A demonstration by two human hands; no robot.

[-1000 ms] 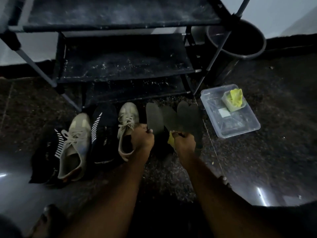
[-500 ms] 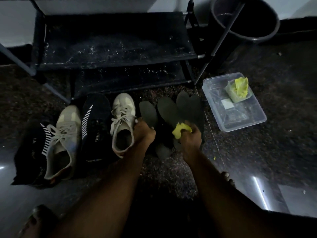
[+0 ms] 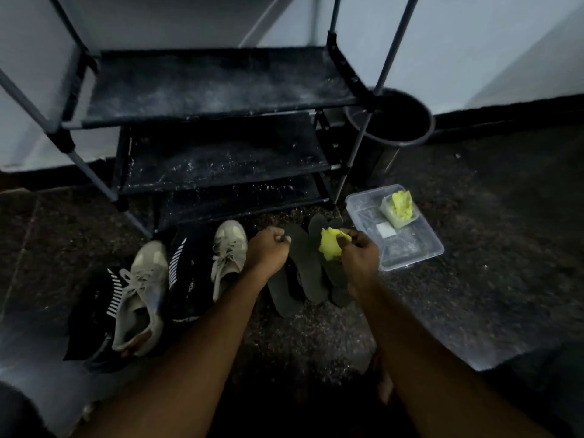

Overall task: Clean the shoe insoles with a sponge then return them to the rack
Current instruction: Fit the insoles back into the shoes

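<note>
Now left-hand fingers (image 3: 278,239) pinch an insole's (image 3: 299,267) top; right-hand fingers (image 3: 343,241) clutch the sponge (image 3: 328,248) nearby.

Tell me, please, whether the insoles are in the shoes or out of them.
Out: the dark insoles rest on the floor beside the beige shoe; the left hand pinches one, the right hand holds the yellow sponge.

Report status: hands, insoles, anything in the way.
Left hand pinches the leftmost insole. Right hand grips the yellow sponge over the other insoles. Shoes sit beside, not blocking the rack.
</note>
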